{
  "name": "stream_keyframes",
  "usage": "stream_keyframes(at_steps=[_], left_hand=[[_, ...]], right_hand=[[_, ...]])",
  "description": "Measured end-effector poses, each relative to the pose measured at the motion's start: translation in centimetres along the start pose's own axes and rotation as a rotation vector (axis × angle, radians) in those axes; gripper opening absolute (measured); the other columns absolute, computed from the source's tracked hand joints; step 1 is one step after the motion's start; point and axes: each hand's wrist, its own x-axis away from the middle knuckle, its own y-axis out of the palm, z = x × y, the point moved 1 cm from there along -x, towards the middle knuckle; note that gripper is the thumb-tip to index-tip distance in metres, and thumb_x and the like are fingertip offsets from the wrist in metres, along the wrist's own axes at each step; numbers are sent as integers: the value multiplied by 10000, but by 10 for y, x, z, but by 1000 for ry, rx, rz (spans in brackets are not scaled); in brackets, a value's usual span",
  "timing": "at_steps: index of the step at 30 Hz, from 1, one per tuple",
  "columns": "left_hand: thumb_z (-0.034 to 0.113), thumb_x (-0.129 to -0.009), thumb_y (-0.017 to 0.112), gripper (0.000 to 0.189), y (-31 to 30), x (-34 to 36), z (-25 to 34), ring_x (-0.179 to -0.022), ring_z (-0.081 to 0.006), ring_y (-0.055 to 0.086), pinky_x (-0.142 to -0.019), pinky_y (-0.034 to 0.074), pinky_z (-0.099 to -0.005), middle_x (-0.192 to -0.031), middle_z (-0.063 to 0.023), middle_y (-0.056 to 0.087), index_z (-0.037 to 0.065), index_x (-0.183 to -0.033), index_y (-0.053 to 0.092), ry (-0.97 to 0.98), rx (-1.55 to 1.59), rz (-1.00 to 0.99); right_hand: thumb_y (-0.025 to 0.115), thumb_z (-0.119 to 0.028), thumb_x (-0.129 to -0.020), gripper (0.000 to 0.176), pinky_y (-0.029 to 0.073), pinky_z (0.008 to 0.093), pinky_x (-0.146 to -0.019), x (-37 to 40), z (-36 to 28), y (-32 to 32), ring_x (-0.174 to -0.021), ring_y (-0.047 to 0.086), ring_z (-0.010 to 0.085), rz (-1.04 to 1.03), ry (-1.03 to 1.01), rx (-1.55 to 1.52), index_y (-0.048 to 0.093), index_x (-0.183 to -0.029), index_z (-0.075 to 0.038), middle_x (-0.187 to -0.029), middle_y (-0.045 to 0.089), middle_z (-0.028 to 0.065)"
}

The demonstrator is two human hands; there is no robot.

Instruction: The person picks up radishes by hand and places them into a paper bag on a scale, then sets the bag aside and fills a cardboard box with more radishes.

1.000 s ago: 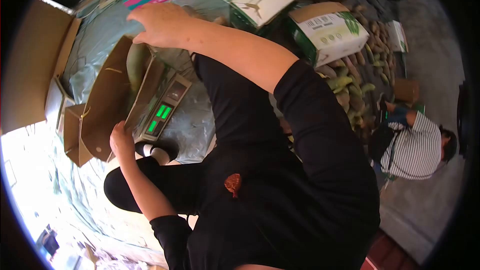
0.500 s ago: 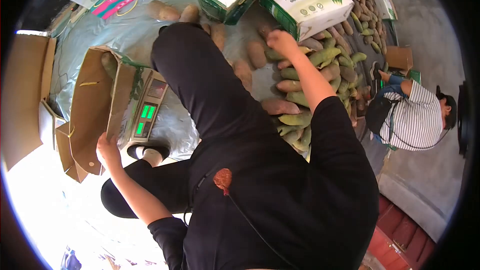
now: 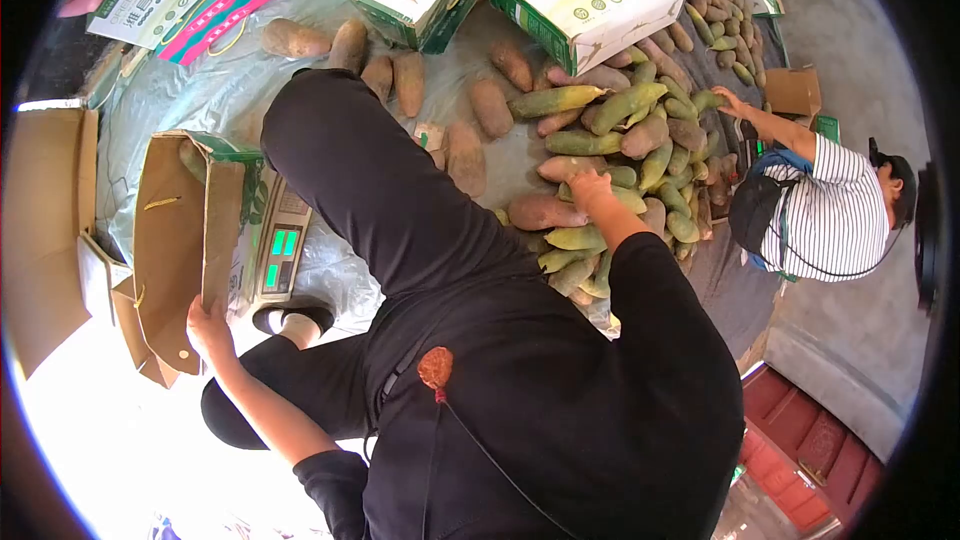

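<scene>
My left hand [image 3: 209, 332] is closed on the near edge of an open cardboard box [image 3: 172, 230] at the left. The box stands on a scale [image 3: 283, 245] with lit green digits. A green radish lies partly hidden inside it. My right hand [image 3: 590, 190] reaches down onto the pile of green radishes [image 3: 655, 162] and reddish-brown ones, beside a reddish tuber [image 3: 545, 212]. Its fingertips are too small and covered to show whether they grip anything.
Printed cartons [image 3: 590, 5] stand beyond the pile, with a pink-striped carton [image 3: 220, 10] at upper left. Loose brown tubers [image 3: 490, 107] lie on the plastic sheet. A co-worker in a striped shirt [image 3: 838, 225] sits at the right, reaching to the pile.
My right hand has moved from beside the white carton down to the middle of the pile. My left hand stays at the box edge. The co-worker's arm has stretched out toward the radishes.
</scene>
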Motion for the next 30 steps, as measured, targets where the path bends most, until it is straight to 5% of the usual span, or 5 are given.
stream_keyframes(at_steps=[8, 15, 20, 25, 30], left_hand=[[72, -730, 592, 194, 6, 0, -9, -804, -342, 596, -713, 455, -385, -842, -178, 613, -8, -907, 596, 34, 17, 90], [73, -722, 585, 183, 8, -3, -12, -797, -351, 590, -713, 454, -394, -832, -177, 608, -2, -888, 596, 30, 76, 41], [96, -703, 594, 189, 1, 1, 1, -799, -346, 587, -711, 457, -403, -834, -171, 608, 19, -875, 602, -35, 53, 8], [99, -703, 599, 200, -2, 5, 7, -825, -337, 588, -724, 459, -407, -851, -167, 610, 30, -890, 605, 1, -2, 105], [104, -721, 600, 170, -8, 7, 13, -826, -334, 591, -733, 460, -410, -861, -153, 615, 40, -878, 610, -15, -21, 69]], right_hand=[[695, -109, -710, 551, 382, 468, -891, -1, -4, -7, -1148, 449, 255, 16, 7, 13, 473, -1211, -169, -1211, 493, 46], [632, -75, -731, 396, 425, 446, -813, 26, 1, -68, -1020, 507, 291, 453, 38, -296, 499, -1100, -129, -1086, 535, 74], [668, -43, -665, 559, 423, 403, -830, 43, -23, -157, -994, 488, 341, 1081, -249, -688, 463, -1180, -112, -1101, 525, 121], [701, -42, -643, 518, 415, 387, -864, 110, -63, -284, -1009, 496, 324, 1410, -579, -873, 491, -1113, -104, -1080, 546, 114], [718, 19, -654, 511, 438, 299, -841, 176, -124, -364, -961, 550, 198, 1611, -1016, -1025, 497, -1110, -47, -1038, 543, 87]])
